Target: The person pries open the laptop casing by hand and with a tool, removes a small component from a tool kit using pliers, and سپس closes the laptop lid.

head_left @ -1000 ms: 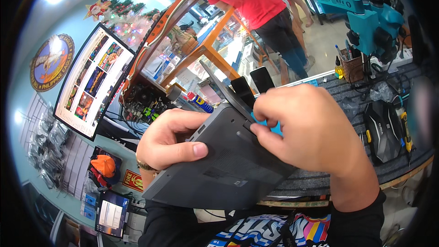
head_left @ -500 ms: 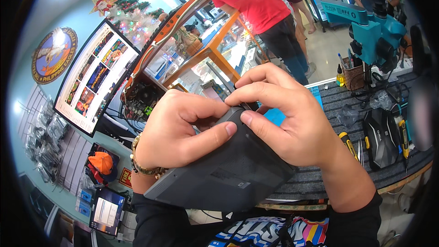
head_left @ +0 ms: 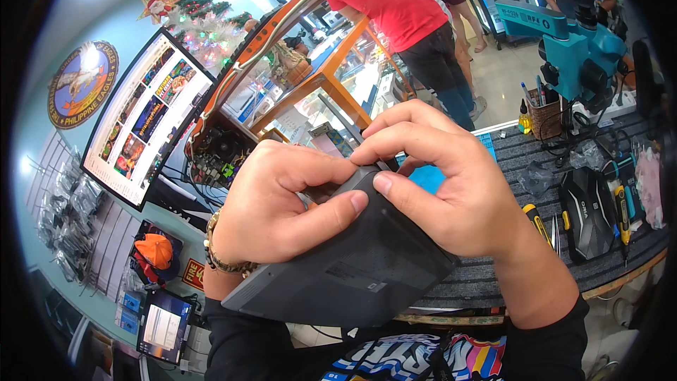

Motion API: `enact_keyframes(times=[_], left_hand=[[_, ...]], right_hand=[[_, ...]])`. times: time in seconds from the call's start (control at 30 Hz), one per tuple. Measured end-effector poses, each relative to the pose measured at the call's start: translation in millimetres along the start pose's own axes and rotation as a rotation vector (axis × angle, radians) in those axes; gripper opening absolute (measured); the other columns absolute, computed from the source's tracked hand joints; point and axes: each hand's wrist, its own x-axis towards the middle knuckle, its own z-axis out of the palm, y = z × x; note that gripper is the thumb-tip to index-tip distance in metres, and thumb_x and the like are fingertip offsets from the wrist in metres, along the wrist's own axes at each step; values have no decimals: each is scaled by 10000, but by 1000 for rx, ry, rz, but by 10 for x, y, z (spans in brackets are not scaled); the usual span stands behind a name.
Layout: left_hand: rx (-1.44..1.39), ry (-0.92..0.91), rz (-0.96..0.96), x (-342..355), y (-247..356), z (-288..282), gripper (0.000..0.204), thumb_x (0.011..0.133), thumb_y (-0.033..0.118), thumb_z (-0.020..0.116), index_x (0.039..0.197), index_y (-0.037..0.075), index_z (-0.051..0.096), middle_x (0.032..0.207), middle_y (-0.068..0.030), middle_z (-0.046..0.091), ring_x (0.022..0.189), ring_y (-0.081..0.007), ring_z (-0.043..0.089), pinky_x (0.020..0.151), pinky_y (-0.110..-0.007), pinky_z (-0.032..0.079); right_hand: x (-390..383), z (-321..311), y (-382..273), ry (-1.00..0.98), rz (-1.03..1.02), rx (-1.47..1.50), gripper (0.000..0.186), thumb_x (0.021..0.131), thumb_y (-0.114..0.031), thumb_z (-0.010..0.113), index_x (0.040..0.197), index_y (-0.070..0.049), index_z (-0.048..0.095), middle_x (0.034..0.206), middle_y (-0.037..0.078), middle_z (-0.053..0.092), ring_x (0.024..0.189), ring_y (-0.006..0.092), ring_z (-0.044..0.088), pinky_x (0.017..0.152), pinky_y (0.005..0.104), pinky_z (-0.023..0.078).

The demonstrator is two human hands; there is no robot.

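A dark grey laptop (head_left: pixel 345 275) is tilted up in front of me, one broad flat face turned toward me. My left hand (head_left: pixel 278 201) holds its upper left edge. The left thumb lies on the broad face, and the other fingers curl over the edge out of sight. At the top corner my right hand (head_left: pixel 441 176) pinches the rim, thumb on the near side and fingertips on the far side. Both hands' fingertips nearly meet there. A thin dark upright strip (head_left: pixel 337 118) rises just beyond the corner; its link to the laptop is hidden.
On the grey ribbed mat (head_left: pixel 486 279) to the right lie a yellow-black screwdriver (head_left: pixel 537 224), tweezers (head_left: pixel 556 236), a black case (head_left: pixel 587 215) and clear plastic. A pen holder (head_left: pixel 546 116) and teal device (head_left: pixel 564 49) stand behind. A monitor (head_left: pixel 148 120) is at left; people stand beyond.
Both hands keep their grip at the laptop's corner, with only a slight shift of the fingers. A blurred grey shape at the right edge has gone, and a pink crumpled item shows there.
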Motion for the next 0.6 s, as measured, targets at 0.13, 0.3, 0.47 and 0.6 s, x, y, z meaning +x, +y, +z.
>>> enact_keyframes(times=[0.13,0.3,0.47,0.6], left_hand=[[-28,22,-22,-56,31,28,163,950,122,800,935,-40,800,679,-131,690,564,-173,642,552,-340,478],[-15,8,-23,-89,93,30,155,973,115,767,966,-35,806,648,-95,682,549,-171,616,540,-336,465],[-158,-156,-60,-233,303,-139,257,966,131,746,1110,-74,803,832,-170,780,705,-248,751,657,-345,571],[-212,-213,31,-547,335,-266,499,941,247,783,1296,-104,772,1093,-237,839,959,-341,844,861,-375,651]], right_hand=[[5,-42,-25,-22,-49,-52,259,950,-37,747,1200,-63,814,1323,127,677,1186,224,689,912,335,576],[2,-136,-126,-97,-97,-170,257,881,7,751,1133,-20,793,1405,174,632,1155,224,674,971,355,567],[6,-278,-318,-184,-92,-162,251,842,-4,766,1090,-30,788,1471,207,591,1193,275,650,1066,416,529],[3,-386,-440,-266,-119,-170,249,811,-54,800,1060,-52,798,1505,220,570,1250,335,641,1108,479,515]])
